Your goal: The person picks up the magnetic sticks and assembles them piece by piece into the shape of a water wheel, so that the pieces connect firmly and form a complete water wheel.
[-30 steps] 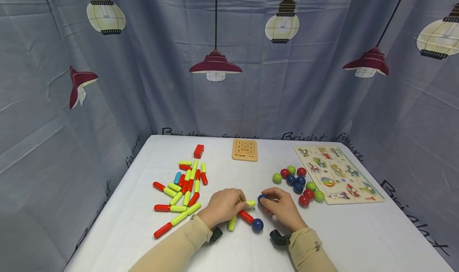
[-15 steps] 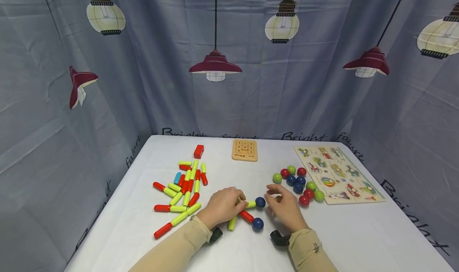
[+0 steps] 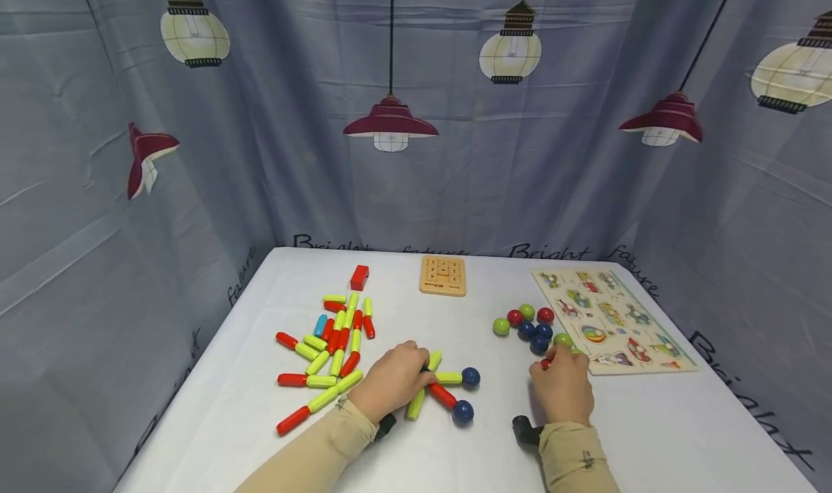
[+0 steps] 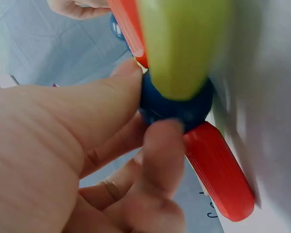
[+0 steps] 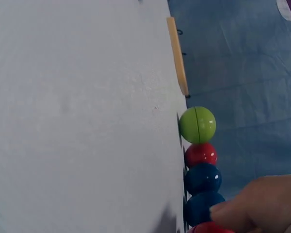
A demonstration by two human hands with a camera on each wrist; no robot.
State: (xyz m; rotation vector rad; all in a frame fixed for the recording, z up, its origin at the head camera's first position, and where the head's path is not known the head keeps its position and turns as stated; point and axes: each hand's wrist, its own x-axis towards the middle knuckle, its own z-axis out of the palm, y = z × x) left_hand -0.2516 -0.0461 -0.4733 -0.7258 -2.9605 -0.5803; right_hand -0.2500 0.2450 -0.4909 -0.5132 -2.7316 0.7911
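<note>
Head view: left hand [image 3: 390, 381] pinches the blue hub ball [image 4: 174, 104] of the stick figure [image 3: 442, 388] at 6 o'clock on the worktop [image 3: 455, 450]. Right hand [image 3: 562, 388], at 3 o'clock, curls round a red ball [image 3: 544, 364]; lifting it straight up should leave its neighbours undisturbed.

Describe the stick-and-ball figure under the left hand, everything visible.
The figure lies flat on the white table. Glossy plastic sticks, yellow-green and red, fan out from a blue hub ball, which the left hand pinches between thumb and finger. One yellow-green stick ends in a blue ball, a red stick in another blue ball; two more yellow-green sticks end bare.
</note>
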